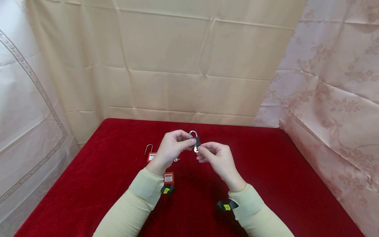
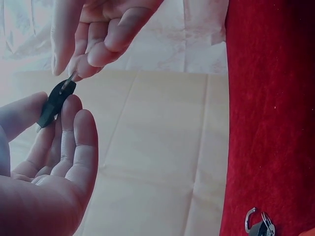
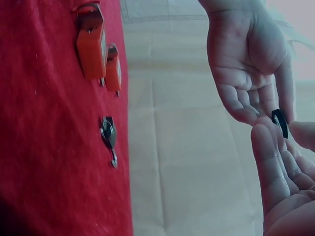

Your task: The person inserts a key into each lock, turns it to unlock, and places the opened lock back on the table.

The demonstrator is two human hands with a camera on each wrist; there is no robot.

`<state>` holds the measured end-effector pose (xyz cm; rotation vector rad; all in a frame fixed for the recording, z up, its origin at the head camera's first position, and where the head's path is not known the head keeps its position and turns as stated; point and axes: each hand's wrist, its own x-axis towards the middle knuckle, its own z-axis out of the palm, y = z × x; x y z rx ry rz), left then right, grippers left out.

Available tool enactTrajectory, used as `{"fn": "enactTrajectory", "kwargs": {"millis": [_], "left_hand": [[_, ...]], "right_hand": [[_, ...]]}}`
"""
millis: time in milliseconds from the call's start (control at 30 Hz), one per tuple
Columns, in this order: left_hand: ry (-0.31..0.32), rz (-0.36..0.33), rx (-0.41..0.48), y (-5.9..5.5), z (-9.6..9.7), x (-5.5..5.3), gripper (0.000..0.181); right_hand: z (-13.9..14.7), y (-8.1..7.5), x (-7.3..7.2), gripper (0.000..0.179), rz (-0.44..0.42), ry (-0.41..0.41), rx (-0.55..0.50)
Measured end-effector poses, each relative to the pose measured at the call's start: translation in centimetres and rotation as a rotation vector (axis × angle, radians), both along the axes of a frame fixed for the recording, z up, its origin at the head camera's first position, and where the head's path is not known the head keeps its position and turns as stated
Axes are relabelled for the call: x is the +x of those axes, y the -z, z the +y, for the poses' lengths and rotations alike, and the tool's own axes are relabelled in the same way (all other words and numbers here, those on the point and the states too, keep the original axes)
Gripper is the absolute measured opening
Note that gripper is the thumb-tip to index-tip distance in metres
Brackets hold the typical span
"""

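My left hand [image 1: 175, 144] holds a small black padlock [image 1: 195, 142] between thumb and fingers, its silver shackle pointing up. A silver key [image 1: 196, 149] sticks out at the padlock's lower end. Thumb and fingers of my right hand [image 1: 217, 156] pinch this key. In the left wrist view the padlock [image 2: 55, 104] appears edge-on, with the key [image 2: 67, 83] reaching toward the right hand [image 2: 106, 37]. From the right wrist, only a dark sliver of the padlock [image 3: 279, 123] shows between the hands.
Two red padlocks [image 1: 151, 157] [image 1: 169, 178] lie on the red cloth-covered table [image 1: 260, 171], left of centre. Another dark padlock with keys [image 3: 108, 132] lies near them, mostly behind my left hand in the head view. Hanging curtains [image 1: 177, 92] surround the table's back and sides.
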<state>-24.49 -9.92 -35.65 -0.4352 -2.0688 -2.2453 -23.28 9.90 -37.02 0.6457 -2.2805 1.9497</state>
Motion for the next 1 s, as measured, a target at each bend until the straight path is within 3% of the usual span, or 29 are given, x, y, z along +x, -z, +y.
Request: {"fn": "enactTrajectory", "kwargs": {"millis": [300, 500, 767, 1000], "left_hand": [[-0.013, -0.008, -0.017, -0.1, -0.2, 0.0, 0.012], [-0.024, -0.018, -0.031, -0.1, -0.3, 0.0, 0.010], [-0.020, -0.018, -0.031, -0.3, -0.4, 0.3, 0.013], [-0.025, -0.014, -0.004, -0.4, -0.1, 0.3, 0.012]], "right_hand": [[0.7, -0.7, 0.4, 0.012, 0.292, 0.123, 0.219], [0.9, -0.8, 0.4, 0.014, 0.379, 0.154, 0.310], [0.2, 0.1, 0.2, 0.012, 0.291, 0.062, 0.293], [-0.6, 1.0, 0.2, 0.014, 0.037, -0.049, 0.077]]}}
